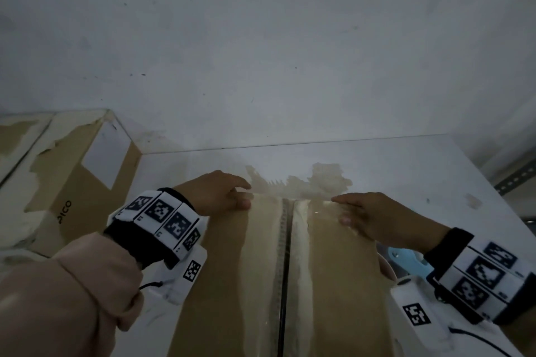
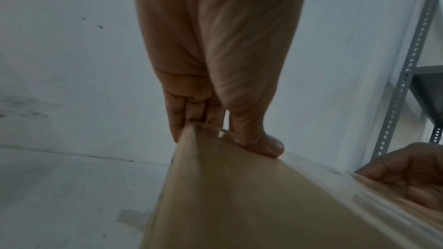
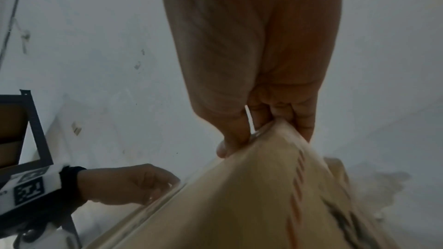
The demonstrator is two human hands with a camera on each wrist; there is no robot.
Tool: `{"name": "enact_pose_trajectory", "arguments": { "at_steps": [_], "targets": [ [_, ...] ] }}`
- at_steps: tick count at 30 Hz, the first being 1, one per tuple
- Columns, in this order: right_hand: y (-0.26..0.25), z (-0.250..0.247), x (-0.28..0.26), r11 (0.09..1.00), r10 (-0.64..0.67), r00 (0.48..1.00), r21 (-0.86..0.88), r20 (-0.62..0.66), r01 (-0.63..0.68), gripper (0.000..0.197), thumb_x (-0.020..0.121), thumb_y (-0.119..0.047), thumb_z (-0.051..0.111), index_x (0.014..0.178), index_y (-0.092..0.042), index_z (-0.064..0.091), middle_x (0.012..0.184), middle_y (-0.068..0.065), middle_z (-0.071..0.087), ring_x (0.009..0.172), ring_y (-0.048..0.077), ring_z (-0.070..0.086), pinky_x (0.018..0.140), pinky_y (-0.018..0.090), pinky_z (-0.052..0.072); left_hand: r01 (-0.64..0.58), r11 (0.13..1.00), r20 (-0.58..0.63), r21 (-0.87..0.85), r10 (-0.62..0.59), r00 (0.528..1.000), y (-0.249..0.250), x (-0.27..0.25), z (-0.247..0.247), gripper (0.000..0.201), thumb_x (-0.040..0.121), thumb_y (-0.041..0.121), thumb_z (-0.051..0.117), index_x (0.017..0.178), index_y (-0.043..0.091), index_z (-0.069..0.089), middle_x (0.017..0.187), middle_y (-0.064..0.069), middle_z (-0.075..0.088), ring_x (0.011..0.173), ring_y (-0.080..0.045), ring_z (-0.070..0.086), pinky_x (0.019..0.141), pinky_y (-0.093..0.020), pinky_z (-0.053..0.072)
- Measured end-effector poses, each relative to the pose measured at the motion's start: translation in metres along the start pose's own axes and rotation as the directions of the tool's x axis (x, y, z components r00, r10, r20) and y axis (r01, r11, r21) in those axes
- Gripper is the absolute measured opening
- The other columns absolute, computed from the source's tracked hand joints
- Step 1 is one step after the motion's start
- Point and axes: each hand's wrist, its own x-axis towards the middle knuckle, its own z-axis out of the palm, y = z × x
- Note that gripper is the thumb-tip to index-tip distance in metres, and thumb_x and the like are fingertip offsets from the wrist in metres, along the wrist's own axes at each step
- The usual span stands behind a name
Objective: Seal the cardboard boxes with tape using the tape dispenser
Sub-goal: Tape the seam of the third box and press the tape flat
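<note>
A brown cardboard box lies in front of me on the white table, flaps down, with a dark seam along its middle between pale torn strips. My left hand grips the far left corner, thumb on top and fingers over the far side; the left wrist view shows the same grip on the box. My right hand holds the far right corner likewise, as the right wrist view shows on the box. A light blue tape dispenser sits right of the box, mostly hidden by my right wrist.
A second cardboard box with a torn surface and a white label stands at the left against the wall. A brownish stain marks the table just beyond the box. A grey perforated shelf upright stands at the right.
</note>
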Motion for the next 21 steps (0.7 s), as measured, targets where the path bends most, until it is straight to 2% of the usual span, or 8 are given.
{"name": "enact_pose_trajectory", "arguments": {
  "at_steps": [4, 7, 9, 12, 13, 15, 17, 21],
  "targets": [
    [0.000, 0.004, 0.001, 0.995, -0.044, 0.998, 0.089, -0.038, 0.047, 0.039, 0.092, -0.013, 0.054, 0.130, -0.013, 0.049, 0.100, -0.004, 0.054, 0.085, 0.008, 0.053, 0.066, 0.001, 0.039, -0.014, 0.999, 0.001, -0.042, 0.014, 1.000, -0.002, 0.002, 0.001, 0.060, 0.089, 0.039, 0.055, 0.143, 0.030, 0.029, 0.134, -0.009, 0.052, 0.121, -0.023, 0.050, 0.102, -0.034, 0.039],
    [0.000, 0.003, 0.002, 0.968, -0.030, 0.999, 0.248, -0.037, 0.039, 0.044, 0.087, -0.004, 0.059, 0.129, -0.010, 0.049, 0.104, -0.009, 0.053, 0.091, 0.000, 0.054, 0.066, -0.002, 0.038, -0.065, 0.985, -0.022, -0.158, 0.062, 0.998, -0.002, 0.001, 0.002, 0.070, 0.087, 0.032, 0.061, 0.145, 0.034, 0.022, 0.139, -0.001, 0.049, 0.119, -0.015, 0.051, 0.106, -0.032, 0.036],
    [0.005, 0.004, -0.003, 0.939, -0.006, 0.995, 0.341, -0.097, 0.039, 0.050, 0.084, -0.011, 0.064, 0.130, -0.013, 0.048, 0.116, -0.011, 0.051, 0.111, 0.003, 0.052, 0.075, -0.003, 0.037, -0.094, 0.971, -0.065, -0.219, 0.082, 0.995, -0.002, 0.000, 0.003, 0.073, 0.084, 0.027, 0.065, 0.144, 0.035, 0.023, 0.143, 0.002, 0.045, 0.115, -0.011, 0.054, 0.106, -0.031, 0.036],
    [0.013, 0.008, -0.022, 0.984, -0.054, 0.947, 0.147, -0.316, 0.106, 0.046, 0.086, -0.028, 0.061, 0.129, -0.030, 0.046, 0.128, -0.018, 0.041, 0.124, 0.007, 0.044, 0.095, 0.013, 0.033, -0.129, 0.950, -0.172, -0.283, 0.082, 0.982, -0.007, -0.007, 0.005, 0.073, 0.082, 0.029, 0.067, 0.143, 0.033, 0.028, 0.143, 0.002, 0.043, 0.114, -0.010, 0.054, 0.098, -0.025, 0.038],
    [0.012, 0.011, -0.029, 0.985, -0.092, 0.952, 0.112, -0.290, 0.129, 0.049, 0.084, -0.036, 0.059, 0.130, -0.034, 0.042, 0.135, -0.021, 0.032, 0.130, 0.005, 0.035, 0.101, 0.017, 0.028, -0.139, 0.947, -0.196, -0.289, 0.084, 0.977, -0.010, -0.011, 0.006, 0.071, 0.082, 0.033, 0.066, 0.142, 0.032, 0.030, 0.145, 0.002, 0.041, 0.119, -0.010, 0.051, 0.097, -0.023, 0.037],
    [0.004, 0.020, -0.040, 0.989, -0.121, 0.992, 0.075, -0.040, 0.124, 0.070, 0.076, -0.059, 0.050, 0.138, -0.039, 0.024, 0.143, -0.028, 0.003, 0.136, -0.003, 0.003, 0.109, 0.019, 0.011, -0.134, 0.967, -0.195, -0.215, 0.092, 0.977, -0.016, -0.021, 0.009, 0.075, 0.078, 0.050, 0.064, 0.142, 0.030, 0.031, 0.148, 0.004, 0.036, 0.130, -0.010, 0.040, 0.104, -0.024, 0.032],
    [-0.001, 0.029, -0.040, 0.992, -0.108, 0.978, -0.050, 0.181, 0.119, 0.092, 0.065, -0.078, 0.035, 0.142, -0.039, 0.001, 0.139, -0.024, -0.026, 0.129, -0.001, -0.028, 0.109, 0.025, -0.006, -0.104, 0.991, -0.167, -0.084, 0.089, 0.982, -0.018, -0.028, 0.011, 0.078, 0.077, 0.054, 0.062, 0.143, 0.029, 0.029, 0.150, 0.004, 0.031, 0.135, -0.012, 0.033, 0.111, -0.028, 0.028],
    [-0.005, 0.028, -0.027, 0.976, -0.135, 0.962, -0.134, 0.239, 0.170, 0.117, 0.038, -0.098, 0.001, 0.135, -0.038, -0.022, 0.134, -0.015, -0.040, 0.123, 0.008, -0.042, 0.105, 0.030, -0.015, -0.046, 0.998, -0.193, 0.048, 0.054, 0.980, -0.023, -0.043, 0.013, 0.076, 0.084, 0.050, 0.054, 0.147, 0.031, 0.016, 0.157, 0.006, 0.005, 0.143, -0.012, 0.016, 0.117, -0.042, 0.018]
  ]
}}
